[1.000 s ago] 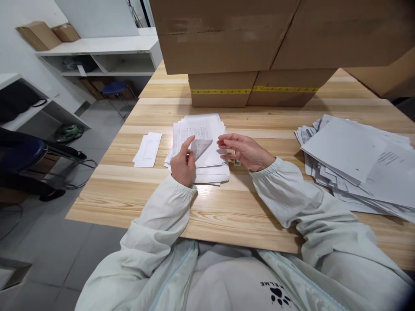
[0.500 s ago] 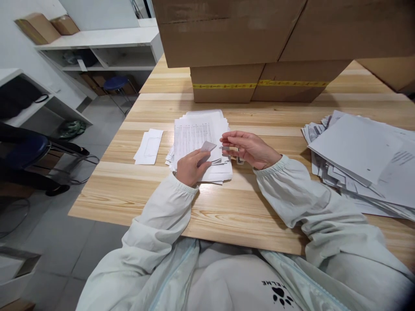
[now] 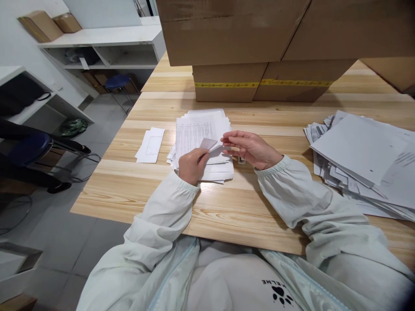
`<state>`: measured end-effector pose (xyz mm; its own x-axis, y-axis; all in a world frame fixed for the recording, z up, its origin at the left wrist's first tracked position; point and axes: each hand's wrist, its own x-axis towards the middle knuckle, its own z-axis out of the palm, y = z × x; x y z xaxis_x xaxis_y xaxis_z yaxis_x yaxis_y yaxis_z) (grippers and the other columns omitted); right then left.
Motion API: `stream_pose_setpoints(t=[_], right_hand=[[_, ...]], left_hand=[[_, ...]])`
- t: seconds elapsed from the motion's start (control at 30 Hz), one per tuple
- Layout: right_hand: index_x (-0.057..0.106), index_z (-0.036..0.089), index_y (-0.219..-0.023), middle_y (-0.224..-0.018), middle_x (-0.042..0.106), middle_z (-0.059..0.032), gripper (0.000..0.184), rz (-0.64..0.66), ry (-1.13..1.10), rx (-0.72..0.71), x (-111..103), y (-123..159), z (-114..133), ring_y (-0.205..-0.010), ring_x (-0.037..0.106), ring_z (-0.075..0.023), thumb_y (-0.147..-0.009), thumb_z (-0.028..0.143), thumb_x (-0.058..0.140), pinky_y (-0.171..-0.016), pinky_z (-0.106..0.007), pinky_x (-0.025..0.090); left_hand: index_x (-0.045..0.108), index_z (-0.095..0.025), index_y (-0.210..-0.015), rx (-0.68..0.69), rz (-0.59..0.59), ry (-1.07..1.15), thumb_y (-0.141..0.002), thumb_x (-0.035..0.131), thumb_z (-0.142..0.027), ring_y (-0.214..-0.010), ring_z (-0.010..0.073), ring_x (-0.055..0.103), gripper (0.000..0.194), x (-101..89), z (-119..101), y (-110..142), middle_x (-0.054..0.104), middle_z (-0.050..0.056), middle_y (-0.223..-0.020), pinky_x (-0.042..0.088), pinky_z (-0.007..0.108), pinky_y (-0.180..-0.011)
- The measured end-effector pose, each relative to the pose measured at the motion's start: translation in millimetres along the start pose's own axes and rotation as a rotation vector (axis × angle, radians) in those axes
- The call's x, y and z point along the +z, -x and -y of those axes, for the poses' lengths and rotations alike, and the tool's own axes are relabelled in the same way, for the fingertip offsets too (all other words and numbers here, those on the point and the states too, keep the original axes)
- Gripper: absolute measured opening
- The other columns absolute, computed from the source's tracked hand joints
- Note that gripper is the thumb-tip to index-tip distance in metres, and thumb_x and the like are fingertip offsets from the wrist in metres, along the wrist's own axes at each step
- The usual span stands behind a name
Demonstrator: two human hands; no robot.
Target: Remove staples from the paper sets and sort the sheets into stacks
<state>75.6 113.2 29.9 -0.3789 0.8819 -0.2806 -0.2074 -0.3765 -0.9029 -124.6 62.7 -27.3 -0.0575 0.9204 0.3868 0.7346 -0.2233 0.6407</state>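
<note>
My left hand [image 3: 193, 166] is closed on a small piece of white paper [image 3: 208, 143], gripped between thumb and fingers. It is over a stack of printed sheets [image 3: 195, 131], whose edges stick out unevenly. Just right of the stack, my right hand [image 3: 253, 150] has its fingers stretched out towards the paper, a little apart from it, with nothing visible in them. A small black-and-white item [image 3: 241, 160] lies partly hidden under the right hand; its kind is unclear. Several white slips [image 3: 151, 145] lie on the table left of the stack.
Large cardboard boxes [image 3: 227, 77] with yellow tape stand stacked at the table's far side. A larger, untidy paper pile [image 3: 359, 147] lies on the right. Beyond the table's left edge are blue stools [image 3: 117, 82], white shelves [image 3: 100, 38] and a person's legs [image 3: 61, 186].
The paper piece in my left hand has tilted, and the left hand's fingers have curled more over it. My right hand stays about where it was. The view has shifted slightly.
</note>
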Motion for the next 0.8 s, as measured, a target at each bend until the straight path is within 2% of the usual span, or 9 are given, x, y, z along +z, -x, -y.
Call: stream_pose_setpoints(t=[0.17,0.33,0.53,0.63,0.73,0.8], right_hand=[[0.074,0.02,-0.084,-0.097,0.07,-0.0049,0.005,-0.033,0.031,-0.06,-2.7,-3.7,-3.1,-0.092,0.062,-0.0145,-0.079,0.02,0.075,-0.084,-0.03,0.058],[0.073,0.018,-0.084,-0.096,0.069,-0.0052,0.004,-0.025,0.056,-0.03,-1.6,-4.4,-6.8,-0.089,0.063,-0.0133,-0.08,0.017,0.073,-0.083,-0.029,0.057],[0.072,0.018,-0.087,-0.096,0.071,-0.0042,0.006,0.011,0.121,-0.036,5.7,-4.0,-17.3,-0.087,0.065,-0.0113,-0.081,0.019,0.073,-0.087,-0.027,0.054],[0.068,0.019,-0.091,-0.095,0.07,-0.0042,0.013,-0.041,0.129,-0.028,12.5,-5.3,-24.7,-0.085,0.065,-0.0114,-0.081,0.023,0.075,-0.086,-0.027,0.055],[0.062,0.022,-0.105,-0.098,0.069,-0.004,0.03,-0.101,0.121,-0.025,17.1,-5.9,-27.8,-0.085,0.066,-0.0128,-0.083,0.037,0.075,-0.083,-0.028,0.056],[0.058,0.025,-0.119,-0.099,0.068,-0.0029,0.043,-0.131,0.142,-0.039,18.3,-5.5,-27.7,-0.085,0.065,-0.0136,-0.084,0.044,0.073,-0.08,-0.028,0.056]], left_hand=[[0.067,-0.02,-0.08,-0.236,-0.217,0.165,-0.087,0.059,-0.029,-0.061,0.0116,0.051,0.014,-1.9,3.1,-7.5,0.062,-0.004,-0.065,0.043,0.025,-0.063],[0.06,-0.019,-0.076,-0.303,-0.264,0.286,-0.086,0.058,-0.03,-0.058,0.0101,0.041,0.015,-3.7,9.3,-13.6,0.05,-0.006,-0.062,0.036,0.024,-0.059],[0.062,-0.019,-0.073,-0.266,-0.21,0.258,-0.084,0.061,-0.03,-0.057,0.0101,0.041,0.015,-2.5,9.1,-11.8,0.05,-0.006,-0.061,0.037,0.024,-0.059],[0.069,-0.019,-0.077,-0.203,-0.104,0.216,-0.084,0.063,-0.034,-0.059,0.0112,0.051,0.017,-3.3,5.7,-7.2,0.06,-0.004,-0.062,0.042,0.025,-0.061],[0.077,-0.021,-0.087,-0.139,0.008,0.206,-0.086,0.063,-0.036,-0.07,0.0151,0.065,0.02,-4.0,4.8,-3.0,0.075,0.0,-0.076,0.05,0.027,-0.068],[0.078,-0.021,-0.096,-0.129,0.002,0.238,-0.089,0.061,-0.036,-0.083,0.0183,0.072,0.023,-3.6,5.8,-1.8,0.079,0.003,-0.089,0.056,0.03,-0.078]])
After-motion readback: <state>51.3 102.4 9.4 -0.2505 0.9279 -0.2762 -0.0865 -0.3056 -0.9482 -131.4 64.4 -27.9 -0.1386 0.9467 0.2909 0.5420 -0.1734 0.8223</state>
